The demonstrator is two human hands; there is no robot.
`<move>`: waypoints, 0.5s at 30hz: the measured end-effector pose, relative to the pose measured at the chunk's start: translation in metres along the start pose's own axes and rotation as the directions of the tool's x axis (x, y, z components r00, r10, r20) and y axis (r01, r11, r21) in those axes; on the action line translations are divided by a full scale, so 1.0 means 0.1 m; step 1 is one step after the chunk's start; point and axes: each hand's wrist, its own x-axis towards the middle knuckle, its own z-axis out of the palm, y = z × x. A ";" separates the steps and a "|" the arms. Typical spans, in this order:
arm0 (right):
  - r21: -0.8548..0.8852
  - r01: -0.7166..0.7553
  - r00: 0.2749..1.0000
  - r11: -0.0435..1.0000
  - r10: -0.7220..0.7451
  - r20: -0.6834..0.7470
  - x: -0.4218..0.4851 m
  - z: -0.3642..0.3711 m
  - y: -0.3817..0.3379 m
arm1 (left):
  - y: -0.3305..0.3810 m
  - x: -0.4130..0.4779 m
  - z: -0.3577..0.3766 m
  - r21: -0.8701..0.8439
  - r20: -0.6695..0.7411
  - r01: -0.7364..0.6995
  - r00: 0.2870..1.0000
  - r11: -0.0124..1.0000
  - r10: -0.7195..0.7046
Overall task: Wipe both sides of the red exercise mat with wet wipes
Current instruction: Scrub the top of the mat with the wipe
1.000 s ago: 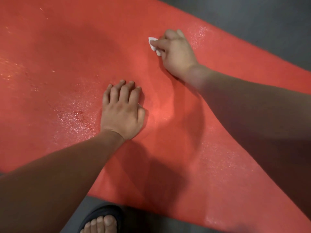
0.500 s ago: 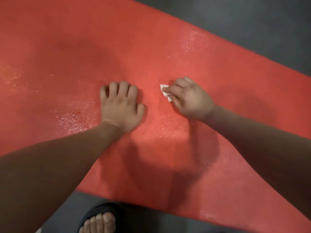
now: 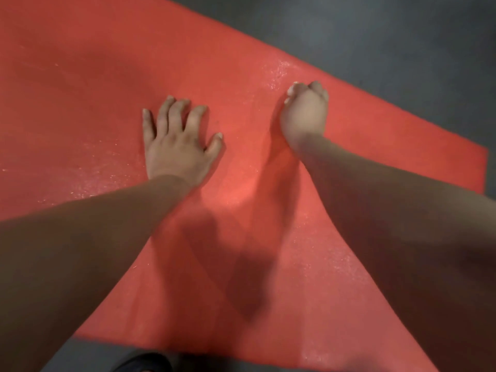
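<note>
Red mat [image 3: 107, 76] on grey floor [image 3: 402, 36], left hand [image 3: 174, 146] pressed flat on it, fingers spread, right hand [image 3: 304, 114] curled on mat nearby, cannot tell what it grips.

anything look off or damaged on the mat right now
Nothing stands out. The mat lies flat on the floor, with no tear or fold in view. The shiny patches look like damp from wiping. The left hand presses flat on it; the right hand is curled, and whatever it holds is hidden.
</note>
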 end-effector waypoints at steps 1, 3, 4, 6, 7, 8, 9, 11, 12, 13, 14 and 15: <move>0.043 0.075 0.997 0.996 -0.076 0.009 -0.03 0.05 -0.14 | 0.01 0.00 -0.01 0.002 0.005 0.004 1.000 1.000 -0.004; 0.088 0.322 0.944 0.943 -0.326 0.039 -0.16 0.14 -0.39 | 0.04 0.01 -0.02 0.011 0.007 0.010 1.000 1.000 -0.010; 0.103 0.450 0.887 0.887 -0.457 0.065 -0.26 0.15 -0.47 | 0.04 0.01 -0.02 0.020 0.008 0.012 1.000 1.000 -0.012; 0.113 0.614 0.773 0.781 -0.624 0.114 -0.35 0.10 -0.47 | 0.03 0.01 -0.03 0.037 0.015 0.016 1.000 0.999 -0.017; 0.091 0.641 0.752 0.762 -0.648 0.121 -0.32 0.07 -0.38 | 0.04 0.00 -0.03 0.041 0.020 0.018 1.000 0.999 -0.019; 0.047 0.637 0.762 0.770 -0.637 0.118 -0.26 0.03 -0.25 | 0.05 0.00 -0.03 0.043 0.023 0.018 1.000 0.999 -0.019; -0.007 0.598 0.798 0.801 -0.595 0.100 -0.16 0.00 -0.08 | 0.06 0.00 -0.03 0.046 0.024 0.016 1.000 0.999 -0.017; -0.116 0.413 0.911 0.903 -0.410 0.050 0.02 -0.08 0.24 | 0.07 0.00 -0.03 0.065 0.026 0.010 1.000 0.998 -0.012; -0.164 0.283 0.959 0.945 -0.281 0.034 0.10 -0.10 0.34 | 0.07 0.00 -0.02 0.081 0.029 0.009 1.000 0.997 -0.011; -0.203 0.154 0.988 0.967 -0.153 0.019 0.17 -0.11 0.37 | 0.07 0.01 -0.03 0.093 0.031 0.010 0.999 0.996 -0.013; -0.217 0.036 0.999 0.975 -0.036 0.004 0.22 -0.09 0.35 | 0.07 0.01 -0.03 0.095 0.030 0.014 0.999 0.995 -0.017; -0.200 -0.049 0.999 0.979 0.046 -0.016 0.29 -0.05 0.27 | 0.07 0.01 -0.03 0.084 0.024 0.019 1.000 0.996 -0.021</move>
